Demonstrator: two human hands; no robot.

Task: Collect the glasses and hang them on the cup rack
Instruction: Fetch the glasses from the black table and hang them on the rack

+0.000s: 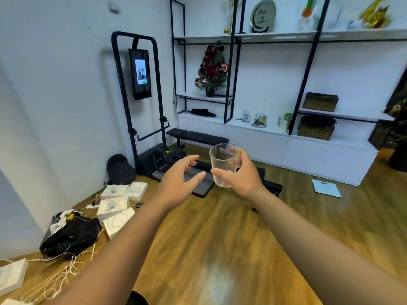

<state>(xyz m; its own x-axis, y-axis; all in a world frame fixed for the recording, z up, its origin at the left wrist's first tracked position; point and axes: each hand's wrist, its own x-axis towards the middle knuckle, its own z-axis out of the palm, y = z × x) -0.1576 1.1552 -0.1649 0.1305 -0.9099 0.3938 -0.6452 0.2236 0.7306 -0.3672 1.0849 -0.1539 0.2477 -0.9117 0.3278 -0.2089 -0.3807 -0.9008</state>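
Head camera, and you've got one clear, straight-sided drinking glass up in front of you, mouth upward, carried in mid-air over the wooden floor. Your right hand is wrapped around its far side, thumb across the near wall, fingers curled behind; that's a firm enclosing hold. Your left hand floats just beside the glass, fingers spread and loose, holding nothing and not touching it.

No cup rack shows anywhere in this view, and no other glasses either. What you do have ahead is the black-framed white shelving unit along the back wall and a black workout bench below it, so you look to be in transit, carrying the glass toward the rack.

Advice for this leg: grip low on the body and leave the rim free, because hanging will likely mean turning it mouth-down over a peg. Bring that open left hand under the base as a guard when you invert. Mind the cords and white boxes on the floor to your left.
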